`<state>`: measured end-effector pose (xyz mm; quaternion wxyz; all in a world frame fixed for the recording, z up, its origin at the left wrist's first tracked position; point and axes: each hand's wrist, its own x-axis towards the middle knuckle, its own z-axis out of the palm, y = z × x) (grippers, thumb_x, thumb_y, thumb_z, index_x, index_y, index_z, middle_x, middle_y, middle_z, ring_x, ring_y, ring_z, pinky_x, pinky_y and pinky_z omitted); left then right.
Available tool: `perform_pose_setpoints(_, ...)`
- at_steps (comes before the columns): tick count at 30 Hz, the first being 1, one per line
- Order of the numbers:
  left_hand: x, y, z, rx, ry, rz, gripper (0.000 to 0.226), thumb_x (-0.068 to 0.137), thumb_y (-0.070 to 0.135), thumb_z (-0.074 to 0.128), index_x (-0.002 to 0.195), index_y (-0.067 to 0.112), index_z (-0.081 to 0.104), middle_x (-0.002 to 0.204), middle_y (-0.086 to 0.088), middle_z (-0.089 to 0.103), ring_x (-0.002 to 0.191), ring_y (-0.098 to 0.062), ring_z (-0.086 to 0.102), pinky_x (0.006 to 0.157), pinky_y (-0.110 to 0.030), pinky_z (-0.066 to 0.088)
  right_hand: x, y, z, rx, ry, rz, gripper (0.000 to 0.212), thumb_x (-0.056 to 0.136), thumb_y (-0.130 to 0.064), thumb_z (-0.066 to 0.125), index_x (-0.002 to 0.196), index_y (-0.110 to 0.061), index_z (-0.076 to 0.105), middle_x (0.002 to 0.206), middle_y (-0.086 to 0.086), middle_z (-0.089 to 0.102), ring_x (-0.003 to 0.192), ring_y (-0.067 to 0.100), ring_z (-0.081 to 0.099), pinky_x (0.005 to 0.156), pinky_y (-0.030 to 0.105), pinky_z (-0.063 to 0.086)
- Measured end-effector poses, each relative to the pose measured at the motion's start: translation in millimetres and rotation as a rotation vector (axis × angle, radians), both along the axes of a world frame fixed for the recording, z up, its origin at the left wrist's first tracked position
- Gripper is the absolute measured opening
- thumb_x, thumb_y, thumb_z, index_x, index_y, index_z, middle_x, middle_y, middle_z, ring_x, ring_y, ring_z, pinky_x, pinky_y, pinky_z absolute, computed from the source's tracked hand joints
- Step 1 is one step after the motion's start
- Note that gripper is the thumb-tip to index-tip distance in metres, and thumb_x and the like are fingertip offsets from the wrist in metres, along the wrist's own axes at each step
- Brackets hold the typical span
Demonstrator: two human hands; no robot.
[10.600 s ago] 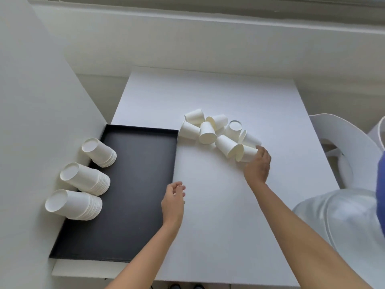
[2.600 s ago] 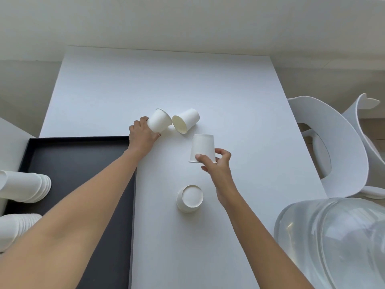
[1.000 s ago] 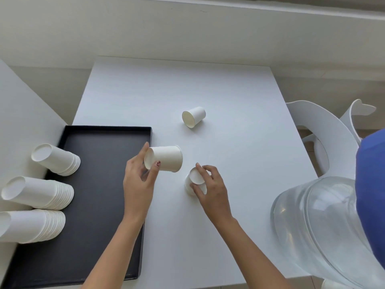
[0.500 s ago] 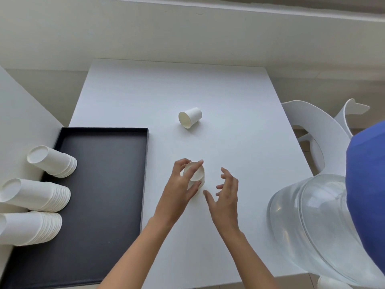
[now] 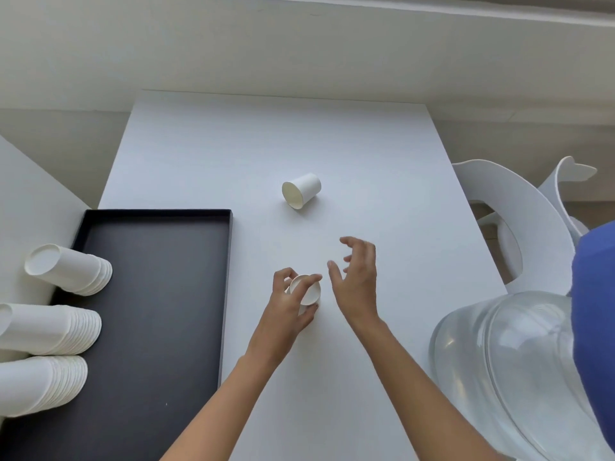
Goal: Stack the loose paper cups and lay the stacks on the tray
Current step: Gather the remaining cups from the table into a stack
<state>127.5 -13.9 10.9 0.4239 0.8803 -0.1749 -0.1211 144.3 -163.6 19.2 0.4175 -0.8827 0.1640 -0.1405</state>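
1. My left hand [image 5: 289, 311] grips an inverted paper-cup stack [image 5: 307, 291] just right of the matte black tray [image 5: 156, 212].
2. Right hand [image 5: 358, 287] — spread, empty — farther right.
3. One tapered cup [image 5: 301, 190] lies sideways past the tray's far corner.

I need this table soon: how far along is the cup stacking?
Done: three stacks lie along the left side of the black tray. In hand: the left hand grips a short upside-down stack on the table, the right hand open beside it. Left: one loose cup lies on its side farther back; it likely goes on that stack, which then goes to the tray.
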Motion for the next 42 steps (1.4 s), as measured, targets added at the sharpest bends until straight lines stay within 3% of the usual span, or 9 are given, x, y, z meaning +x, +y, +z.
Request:
perform_pose_setpoints(6,12,3,-10,-0.009,-0.003,-0.047,0.059,0.088,0.009,0.063,0.129,0.045,0.041,0.127,0.014,0.023,0.111,-0.009,0.044,0.084,0.005,0.029,102,-3,-2,-0.23,0.074,0.178,0.047,0.085,0.009,0.046,0.129,-0.006,0.049,0.131,0.011,0.045,0.116,0.029,0.045,0.087,0.025,0.04)
perform_pose_setpoints(10,15,3,-16,0.009,-0.044,-0.073,0.064,0.086,0.009,0.066,0.13,0.045,0.038,0.131,0.013,0.027,0.112,-0.009,0.044,0.087,0.003,0.03,152,-5,-9,-0.367,0.212,0.313,0.065,0.083,0.013,0.041,0.144,-0.007,0.034,0.144,0.01,0.036,0.127,0.029,0.036,0.091,0.039,0.047)
perform_pose_setpoints(15,17,3,-19,0.007,-0.072,-0.077,0.062,0.087,0.011,0.066,0.131,0.044,0.037,0.131,0.011,0.029,0.114,-0.01,0.044,0.096,-0.011,0.037,185,-9,-17,-0.442,0.388,0.458,0.085,0.078,0.016,0.045,0.151,-0.018,0.019,0.16,0.002,0.012,0.144,0.025,0.014,0.105,0.037,0.038)
perform_pose_setpoints(24,16,4,-19,-0.032,-0.073,-0.064,0.063,0.087,0.01,0.065,0.132,0.044,0.038,0.131,0.011,0.03,0.116,-0.011,0.043,0.098,-0.022,0.042,188,-20,-28,-0.739,0.387,0.503,0.076,0.077,0.004,0.057,0.14,-0.031,0.036,0.137,0.007,0.031,0.121,0.032,0.032,0.096,0.035,0.029)
perform_pose_setpoints(28,17,3,-18,-0.042,-0.063,-0.066,0.058,0.087,0.009,0.064,0.133,0.039,0.043,0.131,0.01,0.032,0.117,-0.011,0.043,0.099,-0.021,0.041,159,-25,-40,-0.661,0.425,0.443,0.067,0.084,-0.015,0.063,0.143,-0.024,0.034,0.142,0.004,0.035,0.129,0.03,0.031,0.103,0.039,0.026)
perform_pose_setpoints(32,18,4,-18,-0.045,-0.047,-0.067,0.06,0.088,0.01,0.065,0.134,0.041,0.04,0.128,0.011,0.032,0.115,-0.006,0.043,0.096,-0.01,0.036,116,-23,-41,-0.449,0.363,0.274,0.08,0.083,-0.034,0.069,0.148,-0.016,0.025,0.138,0.003,0.046,0.13,0.024,0.039,0.105,0.039,0.023)
perform_pose_setpoints(35,16,6,-17,-0.11,0.027,-0.028,0.069,0.086,0.014,0.067,0.135,0.047,0.031,0.128,0.019,0.035,0.113,0.005,0.043,0.091,-0.001,0.032,78,-16,-24,-0.058,0.263,0.149,0.069,0.08,-0.035,0.074,0.128,-0.021,0.027,0.118,0.003,0.054,0.104,0.028,0.056,0.081,0.033,0.041)
perform_pose_setpoints(38,19,11,-20,-0.141,0.185,0.08,0.076,0.081,0.025,0.074,0.14,0.04,0.029,0.135,0.027,0.042,0.118,0.01,0.043,0.094,-0.004,0.031,43,-11,1,0.111,0.182,0.064,0.056,0.082,-0.041,0.071,0.108,-0.029,0.023,0.103,-0.002,0.052,0.081,0.02,0.06,0.062,0.024,0.042)
perform_pose_setpoints(42,16,19,-27,-0.128,0.282,0.142,0.08,0.078,0.026,0.077,0.141,0.036,0.029,0.137,0.019,0.048,0.123,-0.003,0.046,0.09,-0.003,0.03,-1,-6,32,0.137,0.014,-0.007,0.041,0.087,-0.041,0.065,0.115,-0.034,0.035,0.11,-0.009,0.051,0.088,0.003,0.055,0.064,0.008,0.043)
